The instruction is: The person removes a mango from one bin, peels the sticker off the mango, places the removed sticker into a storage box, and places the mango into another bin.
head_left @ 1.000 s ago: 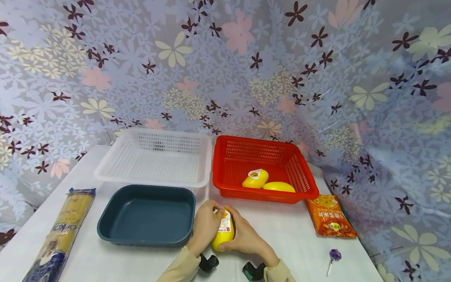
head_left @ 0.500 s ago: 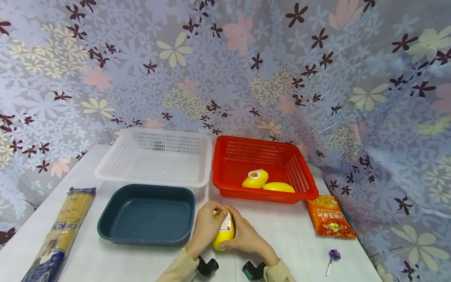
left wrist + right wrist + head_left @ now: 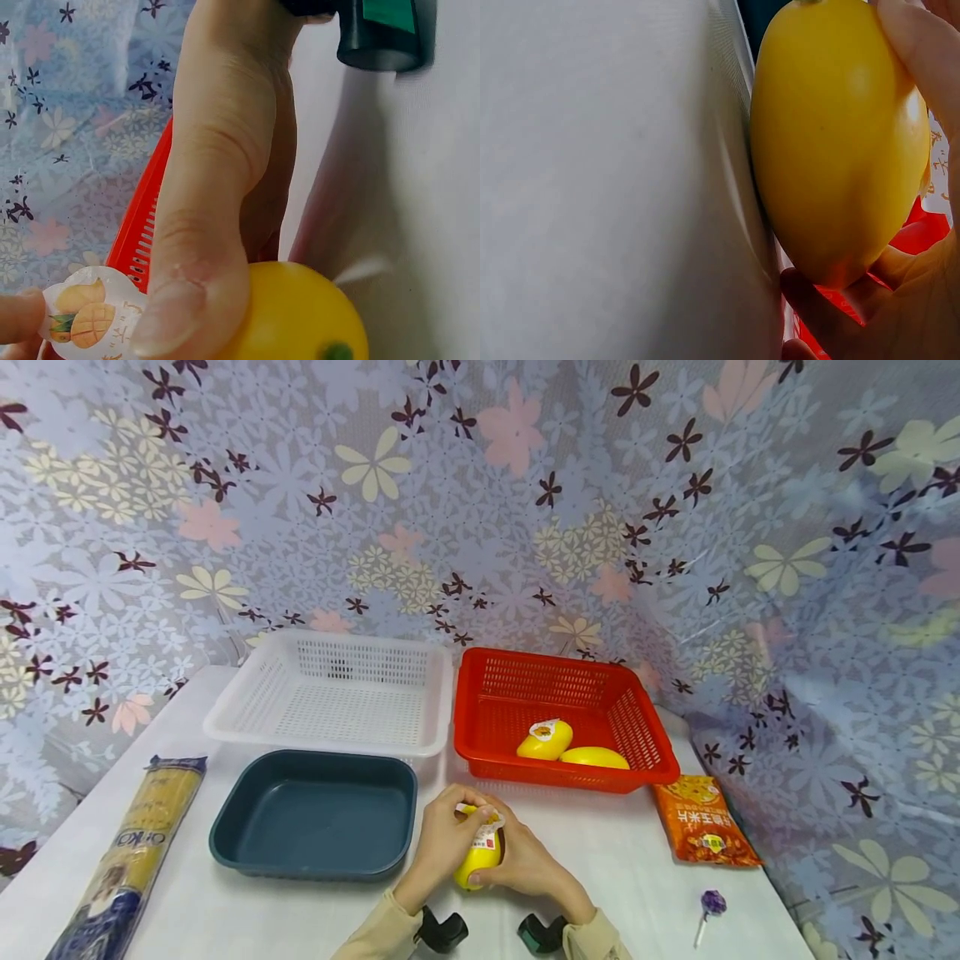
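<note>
A yellow mango (image 3: 477, 863) stands between my two hands at the front middle of the table. My right hand (image 3: 529, 860) holds it from the right, thumb low on its side; in the right wrist view its fingers (image 3: 821, 311) curl under one end. At the mango's upper part, my left hand (image 3: 441, 835) pinches a white paper sticker (image 3: 94, 319) printed with fruit. The sticker's edge stands away from the skin in the head view. How much of it still sticks is hidden by the left thumb (image 3: 202, 247).
A red basket (image 3: 566, 772) with two yellow mangoes (image 3: 546, 740) stands behind my hands. Left of it are a white basket (image 3: 322, 745) and a dark blue tub (image 3: 311, 872). A pasta packet (image 3: 131, 852) lies far left; an orange snack bag (image 3: 705, 822) and purple lollipop (image 3: 712, 903) lie right.
The sticker lay flat on the mango earlier; its upper part is now lifted and bent by the left thumb. The right hand and the mango have hardly moved.
</note>
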Available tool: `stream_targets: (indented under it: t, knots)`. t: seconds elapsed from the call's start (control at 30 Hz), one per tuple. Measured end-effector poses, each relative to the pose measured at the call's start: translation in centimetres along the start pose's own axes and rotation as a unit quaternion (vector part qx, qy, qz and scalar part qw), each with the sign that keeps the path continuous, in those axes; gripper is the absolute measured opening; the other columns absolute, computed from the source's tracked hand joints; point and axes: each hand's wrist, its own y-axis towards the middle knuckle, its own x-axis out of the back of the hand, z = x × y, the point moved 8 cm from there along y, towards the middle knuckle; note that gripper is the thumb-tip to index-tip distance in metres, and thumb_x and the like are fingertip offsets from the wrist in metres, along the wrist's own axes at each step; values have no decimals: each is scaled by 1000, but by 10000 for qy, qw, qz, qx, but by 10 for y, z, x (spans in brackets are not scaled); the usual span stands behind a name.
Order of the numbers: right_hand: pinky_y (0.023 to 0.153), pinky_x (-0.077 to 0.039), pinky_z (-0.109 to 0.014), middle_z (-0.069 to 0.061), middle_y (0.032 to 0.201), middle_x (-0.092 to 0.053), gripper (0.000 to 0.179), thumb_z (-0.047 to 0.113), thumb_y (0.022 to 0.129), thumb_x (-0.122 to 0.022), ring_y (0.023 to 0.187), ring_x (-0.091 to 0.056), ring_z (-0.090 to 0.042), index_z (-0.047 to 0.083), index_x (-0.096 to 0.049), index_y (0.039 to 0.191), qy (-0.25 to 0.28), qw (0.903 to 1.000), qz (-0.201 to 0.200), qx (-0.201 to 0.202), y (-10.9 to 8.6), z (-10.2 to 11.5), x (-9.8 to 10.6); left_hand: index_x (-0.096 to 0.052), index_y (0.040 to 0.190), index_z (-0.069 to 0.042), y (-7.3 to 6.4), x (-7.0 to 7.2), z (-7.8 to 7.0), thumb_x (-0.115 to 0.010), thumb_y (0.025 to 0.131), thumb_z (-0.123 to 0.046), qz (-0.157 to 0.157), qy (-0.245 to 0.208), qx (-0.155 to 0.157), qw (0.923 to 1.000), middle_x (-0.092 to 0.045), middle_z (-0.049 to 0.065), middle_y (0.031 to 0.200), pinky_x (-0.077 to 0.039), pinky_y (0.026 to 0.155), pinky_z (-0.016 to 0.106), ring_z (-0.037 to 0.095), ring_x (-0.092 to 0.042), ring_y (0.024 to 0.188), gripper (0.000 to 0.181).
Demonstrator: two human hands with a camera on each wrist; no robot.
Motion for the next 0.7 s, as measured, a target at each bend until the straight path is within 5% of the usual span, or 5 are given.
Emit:
stream_targets:
  t: [0.27, 0.43, 0.53, 0.7]
  knots:
    - [99, -44, -47, -11, 141, -50, 111, 41, 65, -87, 114, -54, -23, 13, -25, 152, 64, 10000, -40, 37, 0, 0, 1, -68, 81, -7, -1, 2, -4, -71, 86, -8, -57, -270, 2, 9996, -67, 5, 89, -53, 75, 23, 15, -61, 86, 6]
    - [95, -46, -38, -4, 130, -55, 115, 47, 65, -86, 107, -54, -17, 11, -21, 152, 7, 10000, -51, -35, 2, -1, 2, -67, 91, -7, 4, 17, -30, -66, 91, -14, -111, -1004, -318, 9944, -68, 9, 95, -49, 79, 22, 12, -59, 87, 7]
    - [99, -45, -43, -6, 133, -52, 114, 47, 66, -85, 110, -53, -18, 9, -20, 152, 88, 9999, -23, -141, 3, -2, 1, -67, 90, -8, 10, 29, -45, -66, 90, -14, -149, -1056, -624, 9923, -67, 9, 103, -50, 82, 24, 17, -59, 93, 6]
    - [105, -40, -55, -12, 146, -43, 114, 48, 66, -85, 120, -49, -25, 10, -21, 152, 152, 9991, 108, -386, 2, -4, -2, -70, 87, -9, 14, 44, -39, -70, 88, -15, -370, -839, -443, 9948, -64, 6, 103, -49, 79, 23, 17, -56, 94, 6]
